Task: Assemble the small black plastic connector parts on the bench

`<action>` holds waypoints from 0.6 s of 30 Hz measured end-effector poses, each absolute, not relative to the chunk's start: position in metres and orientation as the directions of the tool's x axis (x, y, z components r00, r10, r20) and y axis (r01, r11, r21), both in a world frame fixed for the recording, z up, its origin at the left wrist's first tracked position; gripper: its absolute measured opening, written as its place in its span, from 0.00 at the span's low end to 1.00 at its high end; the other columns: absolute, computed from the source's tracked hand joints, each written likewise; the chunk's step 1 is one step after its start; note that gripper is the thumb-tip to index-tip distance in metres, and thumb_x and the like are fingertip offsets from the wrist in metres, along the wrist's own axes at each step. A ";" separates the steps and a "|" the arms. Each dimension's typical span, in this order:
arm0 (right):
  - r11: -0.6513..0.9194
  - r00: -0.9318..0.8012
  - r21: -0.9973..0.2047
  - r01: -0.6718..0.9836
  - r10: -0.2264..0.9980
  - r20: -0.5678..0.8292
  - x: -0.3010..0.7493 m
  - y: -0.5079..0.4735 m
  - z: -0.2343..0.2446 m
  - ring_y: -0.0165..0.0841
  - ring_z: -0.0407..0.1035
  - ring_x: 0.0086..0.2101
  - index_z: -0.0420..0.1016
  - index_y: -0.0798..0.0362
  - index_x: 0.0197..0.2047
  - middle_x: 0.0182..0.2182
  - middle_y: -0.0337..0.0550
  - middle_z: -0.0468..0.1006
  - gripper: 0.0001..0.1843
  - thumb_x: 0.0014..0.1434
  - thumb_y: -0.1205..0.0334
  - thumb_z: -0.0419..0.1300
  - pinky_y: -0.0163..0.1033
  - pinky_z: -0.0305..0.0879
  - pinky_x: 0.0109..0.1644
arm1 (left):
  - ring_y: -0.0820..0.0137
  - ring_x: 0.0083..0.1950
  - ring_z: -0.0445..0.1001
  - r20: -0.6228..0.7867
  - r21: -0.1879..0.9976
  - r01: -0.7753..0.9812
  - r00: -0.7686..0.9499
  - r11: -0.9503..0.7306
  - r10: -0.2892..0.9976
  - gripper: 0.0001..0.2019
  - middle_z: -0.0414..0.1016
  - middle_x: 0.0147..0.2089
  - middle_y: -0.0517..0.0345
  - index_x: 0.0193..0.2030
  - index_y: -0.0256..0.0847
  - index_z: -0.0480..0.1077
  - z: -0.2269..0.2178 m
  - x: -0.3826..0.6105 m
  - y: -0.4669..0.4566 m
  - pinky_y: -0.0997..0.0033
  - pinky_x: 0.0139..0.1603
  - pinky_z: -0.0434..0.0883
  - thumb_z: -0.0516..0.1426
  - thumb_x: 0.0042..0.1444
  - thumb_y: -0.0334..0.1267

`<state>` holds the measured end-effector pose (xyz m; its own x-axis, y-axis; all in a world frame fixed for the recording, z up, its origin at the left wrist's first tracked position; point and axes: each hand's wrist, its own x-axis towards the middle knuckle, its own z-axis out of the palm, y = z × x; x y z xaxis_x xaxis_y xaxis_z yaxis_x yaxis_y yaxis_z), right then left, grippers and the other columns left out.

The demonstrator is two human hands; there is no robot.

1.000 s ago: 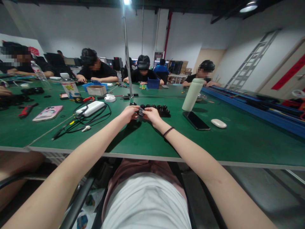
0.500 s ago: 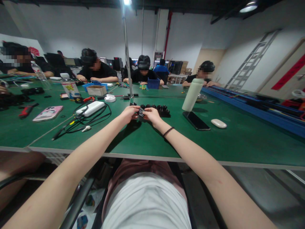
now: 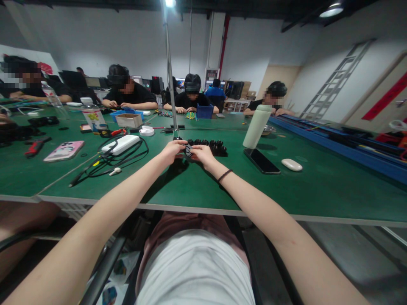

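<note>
Both my hands meet over the green table (image 3: 203, 186), pinching one small black part (image 3: 188, 150) with pale markings on its face. My left hand (image 3: 173, 151) grips it from the left, and my right hand (image 3: 203, 154) from the right, fingers closed. The part's exact kind is too small to make out, and the fingers cover its edges. Just behind and to the right of my hands lies a row of black bristly-looking pieces (image 3: 218, 147), partly hidden by my right hand.
Right of my hands are a light green bottle (image 3: 256, 127), a black phone (image 3: 262, 161) and a white oval case (image 3: 291, 164). At left lie a white power bank (image 3: 121, 145), a black cable (image 3: 95, 169) and a white earbud (image 3: 115, 171). Several people work across the table.
The black part has tilted slightly between my fingers, so its pale markings look a little different. My hands and the things on the table stay in place.
</note>
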<state>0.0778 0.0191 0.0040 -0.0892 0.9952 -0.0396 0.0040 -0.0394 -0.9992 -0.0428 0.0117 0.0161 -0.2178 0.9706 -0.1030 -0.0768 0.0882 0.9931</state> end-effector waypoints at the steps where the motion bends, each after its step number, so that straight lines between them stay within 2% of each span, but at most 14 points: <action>1: -0.041 -0.095 -0.999 0.006 0.995 -0.041 0.078 0.019 0.004 0.23 0.65 0.17 0.75 0.59 0.32 0.17 0.35 0.72 0.06 0.54 0.78 0.59 0.29 0.64 0.25 | 0.74 0.25 0.70 -0.099 0.994 -0.071 -0.217 0.085 0.971 0.11 0.73 0.26 0.59 0.33 0.38 0.73 0.016 -0.043 0.012 0.74 0.27 0.65 0.56 0.45 0.20; 10: -0.044 -0.143 -0.999 0.018 0.989 -0.046 0.078 0.018 0.002 0.23 0.66 0.18 0.76 0.59 0.31 0.18 0.36 0.74 0.07 0.51 0.79 0.60 0.29 0.67 0.27 | 0.74 0.27 0.69 -0.045 0.999 -0.001 -0.226 0.046 0.973 0.10 0.72 0.26 0.60 0.32 0.40 0.74 0.011 -0.046 0.016 0.74 0.29 0.66 0.62 0.41 0.24; 18: -0.011 -0.141 -0.999 0.053 0.990 -0.019 0.078 0.019 0.000 0.24 0.67 0.19 0.73 0.58 0.31 0.19 0.36 0.73 0.08 0.50 0.79 0.60 0.30 0.68 0.27 | 0.75 0.28 0.69 0.034 0.998 0.055 -0.225 -0.022 0.974 0.08 0.75 0.28 0.59 0.30 0.40 0.75 0.009 -0.048 0.015 0.77 0.25 0.60 0.63 0.42 0.25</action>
<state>0.0779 0.0188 0.0000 -0.1412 0.9898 -0.0188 0.0529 -0.0114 -0.9985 -0.0484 0.0148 0.0091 -0.2248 0.9738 0.0342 0.0548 -0.0224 0.9982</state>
